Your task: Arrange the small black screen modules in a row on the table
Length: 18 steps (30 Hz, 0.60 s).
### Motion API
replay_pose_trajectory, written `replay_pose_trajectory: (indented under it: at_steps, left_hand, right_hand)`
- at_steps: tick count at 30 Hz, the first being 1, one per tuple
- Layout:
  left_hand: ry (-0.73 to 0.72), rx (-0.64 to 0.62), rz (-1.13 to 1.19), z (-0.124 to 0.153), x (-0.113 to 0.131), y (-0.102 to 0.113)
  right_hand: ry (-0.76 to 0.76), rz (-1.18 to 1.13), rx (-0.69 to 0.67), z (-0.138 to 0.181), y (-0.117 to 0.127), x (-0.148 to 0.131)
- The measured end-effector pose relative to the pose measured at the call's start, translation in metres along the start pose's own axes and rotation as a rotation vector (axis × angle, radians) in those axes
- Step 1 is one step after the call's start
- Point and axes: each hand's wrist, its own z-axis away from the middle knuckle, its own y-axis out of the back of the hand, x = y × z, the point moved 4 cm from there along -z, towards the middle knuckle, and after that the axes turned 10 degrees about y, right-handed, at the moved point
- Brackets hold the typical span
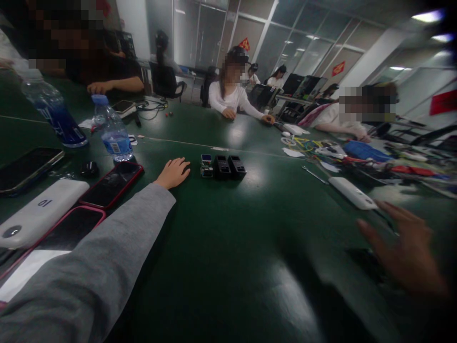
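The green table (228, 276) fills my view. On its left side stand two clear plastic bottles. The taller bottle (53, 112) wears a dark blue label. The blue-capped bottle (112, 131) is closed and seems to hold clear liquid, though I cannot tell the level in either. My right hand (403, 250) is blurred at the right edge, its fingers spread and holding nothing, near a white device (352, 192). A red-cased phone (112, 185) lies flat just beside my left wrist. My left hand (173, 173) rests palm-down, fingers loosely together and gripping nothing. Just to its right, apart from it, sits a row of small black modules (224, 167).
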Motion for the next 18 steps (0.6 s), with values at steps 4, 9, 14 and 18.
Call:
replay_pose_trajectory:
  at_steps: [4, 9, 14, 18]
  left_hand:
    - [0.004, -0.022, -0.013, 0.001, 0.002, 0.003]
    - [0.017, -0.028, -0.020, 0.000, 0.002, 0.002]
    - [0.013, -0.014, 0.004, -0.001, 0.000, -0.001]
    - [0.010, -0.005, 0.002, 0.000, 0.000, 0.000]
  right_hand:
    - [0.163, -0.220, -0.079, -0.055, -0.080, -0.100]
    - [0.116, -0.332, -0.233, -0.092, -0.195, -0.166]
    - [0.072, -0.416, -0.273, -0.111, -0.248, -0.177]
    - [-0.104, -0.460, -0.211, -0.110, -0.249, -0.164]
